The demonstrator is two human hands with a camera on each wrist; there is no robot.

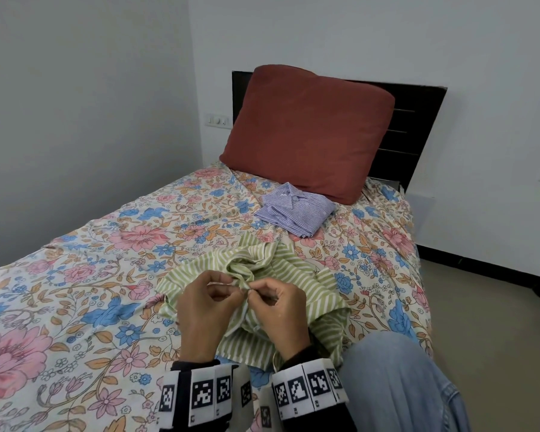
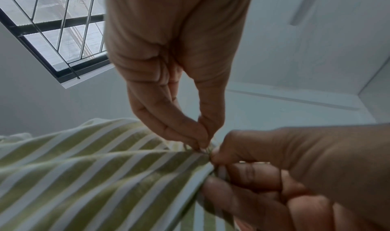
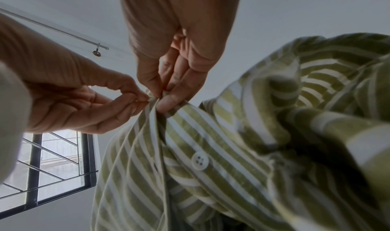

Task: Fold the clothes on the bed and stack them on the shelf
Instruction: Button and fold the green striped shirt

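Observation:
A crumpled green-and-white striped shirt [image 1: 293, 275] lies on the flowered bed [image 1: 91, 275] just in front of me. My left hand [image 1: 242, 288] and right hand [image 1: 252, 293] meet at its front edge, and each pinches the cloth between thumb and fingertips. In the left wrist view the left hand [image 2: 202, 147] pinches the shirt [image 2: 94, 167] edge beside the right hand [image 2: 213, 156]. In the right wrist view the right hand [image 3: 161, 99] nips the placket, with the left hand [image 3: 147, 99] touching beside it. A white button [image 3: 199, 160] sits lower on the shirt [image 3: 242, 142]. No shelf is in view.
A folded blue striped shirt [image 1: 295, 210] lies near the red pillow [image 1: 309, 129], which leans on the dark headboard [image 1: 412, 126]. My knee in blue jeans [image 1: 396, 385] rests at the bed's right edge. Walls close the left and far sides; floor [image 1: 480, 307] runs along the right.

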